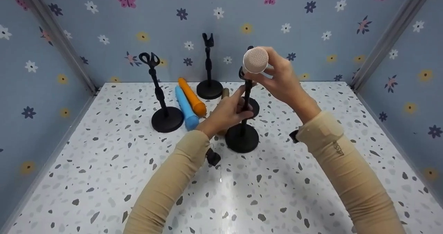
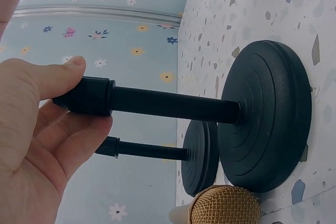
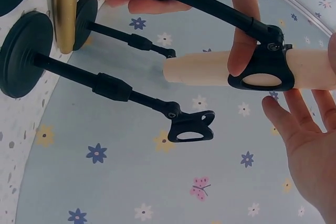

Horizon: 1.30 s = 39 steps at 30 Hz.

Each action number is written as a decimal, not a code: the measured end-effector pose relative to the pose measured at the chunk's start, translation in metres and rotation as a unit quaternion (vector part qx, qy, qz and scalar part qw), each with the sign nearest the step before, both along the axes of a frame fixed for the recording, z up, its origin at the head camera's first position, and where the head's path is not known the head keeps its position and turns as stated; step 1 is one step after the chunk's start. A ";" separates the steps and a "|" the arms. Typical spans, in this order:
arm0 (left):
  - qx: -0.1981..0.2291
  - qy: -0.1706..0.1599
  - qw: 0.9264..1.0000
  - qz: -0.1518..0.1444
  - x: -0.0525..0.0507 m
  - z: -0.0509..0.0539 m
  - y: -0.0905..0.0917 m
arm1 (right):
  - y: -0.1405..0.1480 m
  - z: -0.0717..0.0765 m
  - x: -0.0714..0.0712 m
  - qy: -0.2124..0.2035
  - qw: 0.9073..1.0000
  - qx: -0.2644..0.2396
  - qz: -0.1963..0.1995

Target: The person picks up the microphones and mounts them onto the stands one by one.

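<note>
My left hand (image 1: 226,111) grips the black collar midway up a microphone stand (image 1: 242,140), thumb on one side and fingers on the other. The stand's round base is on the table. My right hand (image 1: 282,76) holds a cream-white microphone (image 1: 256,60) just below its mesh head, which faces the head camera. In the right wrist view the microphone's handle (image 3: 202,69) runs through the stand's black clip (image 3: 286,80). A left finger reaches up against the handle there. A gold microphone (image 2: 224,205) lies beside the stand, mostly hidden by my left hand in the head view.
Blue (image 1: 187,107) and orange (image 1: 192,97) microphones lie side by side on the speckled table (image 1: 104,178). One black stand (image 1: 168,119) is left of them, another (image 1: 209,88) behind. A further stand (image 1: 255,107) is partly hidden behind the gripped one. Patterned walls (image 1: 221,29) enclose the table.
</note>
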<state>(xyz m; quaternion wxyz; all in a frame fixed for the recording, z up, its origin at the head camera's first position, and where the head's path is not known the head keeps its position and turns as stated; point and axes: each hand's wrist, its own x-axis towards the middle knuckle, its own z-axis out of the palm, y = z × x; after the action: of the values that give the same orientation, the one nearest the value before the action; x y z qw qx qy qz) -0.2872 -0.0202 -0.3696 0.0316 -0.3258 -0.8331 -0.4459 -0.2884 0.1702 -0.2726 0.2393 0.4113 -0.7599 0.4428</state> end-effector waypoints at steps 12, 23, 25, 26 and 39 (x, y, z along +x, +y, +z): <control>0.029 0.005 1.000 -0.001 0.001 -0.006 -0.001 | -0.004 -0.006 -0.001 0.006 1.000 -0.027 0.007; 0.045 0.014 0.999 -0.010 0.001 -0.007 -0.003 | -0.007 -0.011 0.001 0.031 0.999 -0.030 -0.023; 0.044 0.016 0.999 -0.007 0.001 -0.007 -0.003 | -0.008 -0.011 0.001 0.032 0.999 -0.036 -0.025; 0.042 0.017 0.999 -0.005 0.001 -0.007 -0.003 | -0.009 -0.011 0.001 0.033 0.998 -0.040 -0.024; 0.030 0.020 0.999 -0.004 0.000 -0.007 0.000 | -0.007 -0.013 0.000 0.051 0.998 -0.029 -0.037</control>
<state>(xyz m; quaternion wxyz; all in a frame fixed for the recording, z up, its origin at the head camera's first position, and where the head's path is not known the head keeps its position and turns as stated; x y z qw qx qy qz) -0.2877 -0.0204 -0.3769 0.0563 -0.3368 -0.8174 -0.4640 -0.2883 0.1637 -0.2860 0.3059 0.3980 -0.7482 0.4338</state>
